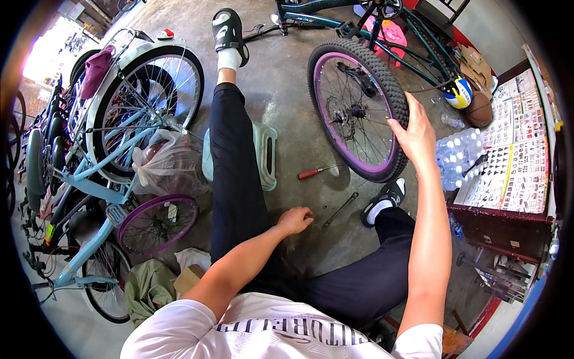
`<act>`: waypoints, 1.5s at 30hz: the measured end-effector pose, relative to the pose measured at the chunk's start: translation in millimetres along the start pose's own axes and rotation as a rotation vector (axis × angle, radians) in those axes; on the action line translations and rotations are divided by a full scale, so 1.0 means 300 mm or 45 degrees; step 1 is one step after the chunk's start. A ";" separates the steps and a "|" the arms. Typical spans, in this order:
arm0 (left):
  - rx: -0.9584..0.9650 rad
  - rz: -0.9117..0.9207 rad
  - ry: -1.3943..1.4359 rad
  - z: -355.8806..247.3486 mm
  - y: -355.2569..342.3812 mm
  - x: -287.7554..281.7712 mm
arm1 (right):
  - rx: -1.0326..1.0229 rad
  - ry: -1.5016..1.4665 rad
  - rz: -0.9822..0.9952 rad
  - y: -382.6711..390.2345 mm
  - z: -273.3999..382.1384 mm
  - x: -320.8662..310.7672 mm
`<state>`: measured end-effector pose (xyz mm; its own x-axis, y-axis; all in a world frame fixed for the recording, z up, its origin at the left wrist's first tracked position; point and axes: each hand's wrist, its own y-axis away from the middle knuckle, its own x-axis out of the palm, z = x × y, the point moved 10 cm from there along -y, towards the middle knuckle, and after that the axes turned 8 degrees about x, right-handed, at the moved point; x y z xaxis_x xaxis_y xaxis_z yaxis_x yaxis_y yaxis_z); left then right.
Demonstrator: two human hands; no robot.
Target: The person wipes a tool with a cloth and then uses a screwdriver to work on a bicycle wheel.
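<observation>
A bicycle wheel (350, 113) with a knobby black tyre and purple rim stands upright on the floor in front of me. My right hand (416, 136) grips its right side, thumb toward the rim and fingers over the tread. Over my lap, my left hand (295, 220) is closed with its fingers curled; whatever they may hold is hidden. On the concrete between my legs lie a red-handled screwdriver (309, 174) and, nearer me, a metal wrench (341, 209).
A dark green bicycle frame (418, 63) is behind the wheel. Pale blue bicycles (107, 191) crowd the left, with a bare purple rim (158, 224) lying beside them. A plastic stool (269, 157) is by my left leg. Bottled water (457, 155) stands beside a paper-covered cabinet (514, 143).
</observation>
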<state>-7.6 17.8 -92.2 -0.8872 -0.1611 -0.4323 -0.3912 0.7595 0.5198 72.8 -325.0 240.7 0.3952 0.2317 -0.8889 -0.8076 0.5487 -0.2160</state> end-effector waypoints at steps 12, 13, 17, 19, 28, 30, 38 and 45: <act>-0.311 0.067 -0.197 0.188 -0.026 0.058 | 0.062 -0.062 0.080 0.005 -0.030 -0.019; -0.323 0.077 -0.250 0.204 -0.037 0.064 | 0.073 -0.072 0.086 0.005 -0.032 -0.021; -0.198 0.075 -0.481 0.178 -0.112 0.008 | 0.104 -0.078 0.088 0.018 -0.039 -0.022; -0.017 0.058 -0.684 0.101 -0.181 -0.064 | 0.151 -0.099 0.125 0.037 -0.043 -0.024; 0.088 0.378 -0.942 0.139 -0.438 -0.120 | 0.236 -0.093 0.198 0.091 -0.064 -0.030; 0.076 0.354 -0.922 0.161 -0.475 -0.125 | 0.235 -0.132 0.205 0.094 -0.093 -0.017; 0.021 0.149 -0.268 0.183 -0.395 -0.029 | 0.290 -0.138 0.269 0.106 -0.125 -0.032; -0.326 0.001 1.270 0.007 -0.248 0.039 | 0.353 -0.029 0.464 0.090 -0.133 -0.051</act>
<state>11.6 -39.2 -137.4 -0.6411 -0.6995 0.3156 -0.3274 0.6213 0.7119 27.4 -345.7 232.3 0.1187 0.4653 -0.8771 -0.7491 0.6218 0.2285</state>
